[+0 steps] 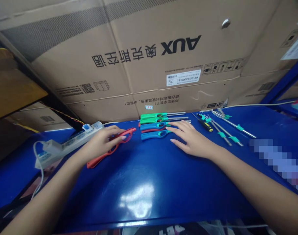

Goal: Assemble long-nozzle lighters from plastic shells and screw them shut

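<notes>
On the left of the blue surface, my left hand (pixel 102 142) is closed around red plastic handle parts (pixel 96 160), thumb and fingers pressed on them. Fingers spread, my right hand (pixel 188 138) rests over the right ends of a row of lighters and touches the blue ones. The row holds green lighters (pixel 149 116) at the back and blue lighters (pixel 150 135) at the front, with red showing between them. Metal tubes stick out to the right of the green ones.
Right of the row lie a black and yellow screwdriver (pixel 207 125) and several metal tubes (pixel 246 131) with teal pieces. A white power strip (pixel 74 142) with plugs is at the left. A large cardboard box (pixel 139 75) stands behind, with a small label in front.
</notes>
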A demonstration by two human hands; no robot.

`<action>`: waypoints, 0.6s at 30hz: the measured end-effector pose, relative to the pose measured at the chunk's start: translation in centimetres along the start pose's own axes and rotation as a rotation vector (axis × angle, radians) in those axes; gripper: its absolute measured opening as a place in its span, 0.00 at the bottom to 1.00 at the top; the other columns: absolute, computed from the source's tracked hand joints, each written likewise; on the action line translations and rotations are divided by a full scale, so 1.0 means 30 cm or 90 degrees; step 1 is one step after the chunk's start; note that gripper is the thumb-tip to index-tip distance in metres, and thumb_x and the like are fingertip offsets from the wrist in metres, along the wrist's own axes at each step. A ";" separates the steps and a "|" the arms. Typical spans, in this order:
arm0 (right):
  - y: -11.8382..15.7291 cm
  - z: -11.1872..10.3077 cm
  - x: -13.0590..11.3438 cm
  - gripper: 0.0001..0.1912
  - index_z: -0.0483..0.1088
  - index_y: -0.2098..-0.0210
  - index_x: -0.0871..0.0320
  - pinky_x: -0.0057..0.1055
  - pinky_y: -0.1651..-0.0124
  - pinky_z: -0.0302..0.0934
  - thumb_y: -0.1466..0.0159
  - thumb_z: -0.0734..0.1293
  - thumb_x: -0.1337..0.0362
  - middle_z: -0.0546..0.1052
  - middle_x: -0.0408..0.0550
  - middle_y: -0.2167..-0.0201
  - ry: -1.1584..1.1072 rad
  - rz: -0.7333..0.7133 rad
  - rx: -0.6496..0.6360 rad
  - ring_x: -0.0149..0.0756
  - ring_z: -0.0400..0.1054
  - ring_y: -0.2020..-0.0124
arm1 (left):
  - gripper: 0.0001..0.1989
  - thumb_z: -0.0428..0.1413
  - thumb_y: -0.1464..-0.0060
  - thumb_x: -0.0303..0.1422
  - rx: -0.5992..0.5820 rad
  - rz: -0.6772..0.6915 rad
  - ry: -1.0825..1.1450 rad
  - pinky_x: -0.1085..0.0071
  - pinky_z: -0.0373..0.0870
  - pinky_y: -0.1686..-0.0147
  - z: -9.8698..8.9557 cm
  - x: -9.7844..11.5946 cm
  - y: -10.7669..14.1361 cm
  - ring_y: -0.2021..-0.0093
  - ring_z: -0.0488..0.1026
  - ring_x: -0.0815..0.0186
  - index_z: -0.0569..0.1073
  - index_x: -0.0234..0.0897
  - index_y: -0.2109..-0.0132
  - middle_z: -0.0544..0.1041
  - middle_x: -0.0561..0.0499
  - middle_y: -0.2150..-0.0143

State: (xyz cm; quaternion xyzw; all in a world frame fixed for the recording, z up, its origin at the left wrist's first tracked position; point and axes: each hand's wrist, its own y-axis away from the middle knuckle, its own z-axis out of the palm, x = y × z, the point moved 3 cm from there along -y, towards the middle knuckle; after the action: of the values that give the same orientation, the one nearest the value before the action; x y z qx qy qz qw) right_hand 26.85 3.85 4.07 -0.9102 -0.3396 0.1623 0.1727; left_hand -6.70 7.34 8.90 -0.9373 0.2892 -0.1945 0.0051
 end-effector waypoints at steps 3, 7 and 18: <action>0.001 -0.003 -0.052 0.20 0.66 0.39 0.52 0.47 0.39 0.63 0.30 0.63 0.60 0.70 0.56 0.41 -0.097 -0.033 -0.012 0.45 0.65 0.40 | 0.20 0.47 0.31 0.43 -0.017 0.060 0.069 0.65 0.72 0.54 0.120 0.138 -0.002 0.56 0.75 0.60 0.76 0.43 0.42 0.78 0.46 0.54; 0.003 0.030 -0.121 0.12 0.72 0.49 0.53 0.38 0.49 0.66 0.32 0.67 0.62 0.72 0.51 0.47 -0.127 -0.083 -0.115 0.40 0.71 0.52 | 0.16 0.50 0.32 0.37 -0.018 0.106 0.168 0.67 0.75 0.57 0.300 0.252 -0.015 0.59 0.76 0.63 0.77 0.41 0.45 0.78 0.46 0.56; 0.008 0.012 -0.043 0.06 0.71 0.60 0.54 0.32 0.61 0.61 0.30 0.65 0.59 0.75 0.45 0.56 -0.053 -0.005 -0.237 0.35 0.70 0.64 | 0.19 0.59 0.39 0.38 0.113 0.149 0.100 0.59 0.72 0.48 0.366 0.225 -0.023 0.50 0.74 0.56 0.73 0.39 0.42 0.77 0.44 0.49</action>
State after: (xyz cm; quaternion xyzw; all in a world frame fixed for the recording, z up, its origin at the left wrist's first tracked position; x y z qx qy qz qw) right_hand 25.90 2.88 3.87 -0.9176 -0.3742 0.1336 -0.0121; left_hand 2.81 3.12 1.28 -0.8751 0.3774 -0.2899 0.0881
